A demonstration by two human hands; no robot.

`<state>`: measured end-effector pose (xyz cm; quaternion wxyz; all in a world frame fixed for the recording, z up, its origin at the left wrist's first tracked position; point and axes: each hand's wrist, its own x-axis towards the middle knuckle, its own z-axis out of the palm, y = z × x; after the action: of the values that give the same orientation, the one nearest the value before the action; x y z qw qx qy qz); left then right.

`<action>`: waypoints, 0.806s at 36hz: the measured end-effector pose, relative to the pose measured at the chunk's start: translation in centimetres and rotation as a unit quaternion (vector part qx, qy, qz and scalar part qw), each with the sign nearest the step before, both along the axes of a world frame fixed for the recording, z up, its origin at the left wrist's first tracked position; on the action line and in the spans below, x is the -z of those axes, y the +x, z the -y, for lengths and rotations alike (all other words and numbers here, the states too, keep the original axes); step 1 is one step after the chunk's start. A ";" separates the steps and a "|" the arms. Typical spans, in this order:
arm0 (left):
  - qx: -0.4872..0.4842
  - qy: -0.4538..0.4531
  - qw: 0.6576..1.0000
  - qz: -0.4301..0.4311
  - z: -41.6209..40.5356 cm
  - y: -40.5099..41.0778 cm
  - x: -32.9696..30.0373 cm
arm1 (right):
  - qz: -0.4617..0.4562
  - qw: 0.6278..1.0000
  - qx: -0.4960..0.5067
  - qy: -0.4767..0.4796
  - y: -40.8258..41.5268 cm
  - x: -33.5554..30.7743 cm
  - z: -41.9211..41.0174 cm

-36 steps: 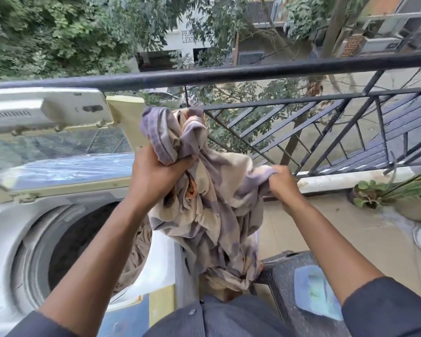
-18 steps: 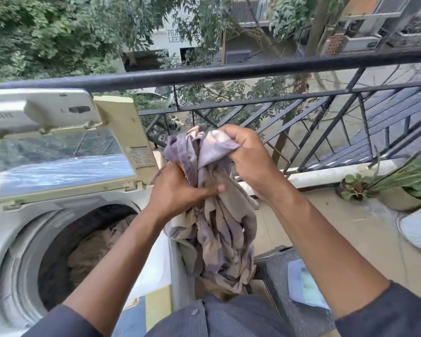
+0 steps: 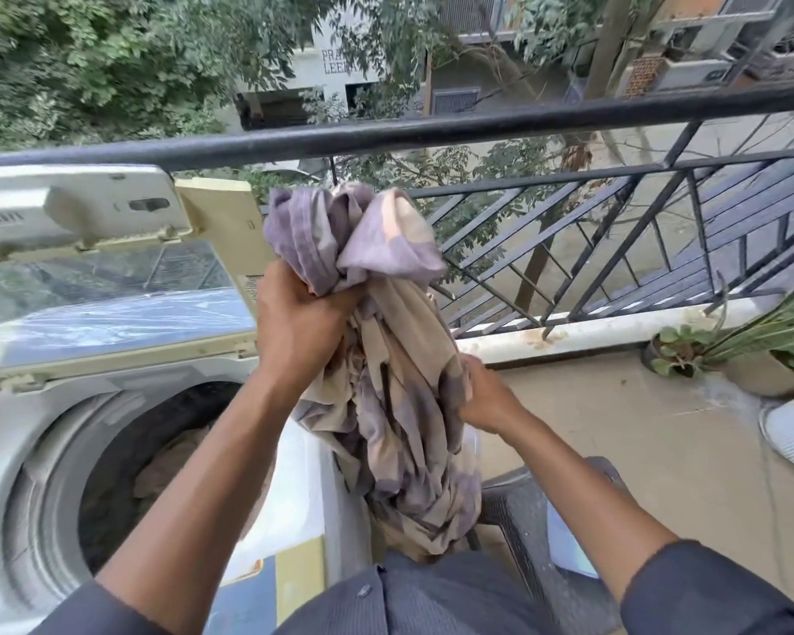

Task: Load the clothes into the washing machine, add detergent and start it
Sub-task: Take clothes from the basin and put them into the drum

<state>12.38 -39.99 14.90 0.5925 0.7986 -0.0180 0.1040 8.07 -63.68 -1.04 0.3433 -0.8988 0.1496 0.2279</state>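
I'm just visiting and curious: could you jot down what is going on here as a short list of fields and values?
place: balcony with a black metal railing
machine: white top-loading washing machine, lid raised, drum open
in drum: some brownish cloth already inside
held item: bunched purple and beige patterned cloth, to the right of the drum opening
left hand: grips the cloth near its top
right hand: grips the cloth lower down
nearby: potted plants by the railing; dark plastic basket under the cloth
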 end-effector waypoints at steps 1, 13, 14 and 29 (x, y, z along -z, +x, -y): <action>0.003 -0.009 1.000 0.010 0.0 0.0 -0.6 | -0.031 0.999 -0.015 -0.012 0.1 2.3 0.5; -0.019 -0.011 0.999 0.025 -0.6 0.7 -2.5 | -0.020 0.998 0.046 -0.033 0.8 5.1 -0.2; -0.023 0.008 1.000 0.017 -0.7 0.7 -2.2 | -0.003 0.997 0.060 -0.040 1.1 4.4 0.2; -0.022 0.160 0.978 -0.130 0.2 0.1 3.5 | 0.302 0.949 0.088 -0.030 3.2 -13.4 1.5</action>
<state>12.51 -40.15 11.40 0.4520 0.8899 0.0601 0.0080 11.24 -65.14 12.34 0.3638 -0.9187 0.1240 -0.0903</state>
